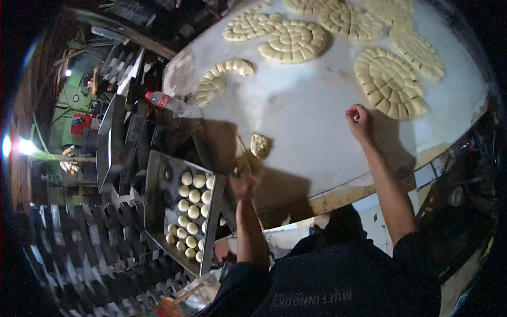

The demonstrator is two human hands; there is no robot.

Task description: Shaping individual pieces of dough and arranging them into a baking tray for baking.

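Left hand [241, 184]: blurred, low over the left part of the surface [306, 105], just beside the tray [211, 227]; cannot tell whether closed on anything.
Right hand [360, 120]: raised near the cut dough rounds, fingers bent in toward the thumb; cannot tell whether pinching anything.
Both hands: well apart from each other.
Dough lump [260, 146]: on the surface, just beyond the left hand, pale and uneven on top.
Dough balls [194, 196]: inside the metal tray, pale, smooth, set in rough rows.
Cut dough rounds [390, 83]: flat on the far and right parts of the surface, scored into many small blocks.
Curved dough strip [217, 76]: at the far left of the surface, bent in an arc, cut crosswise.
Bottle [165, 100]: clear, red-capped, lying by the left edge of the surface.
Lamp [25, 147]: glaring at far left.
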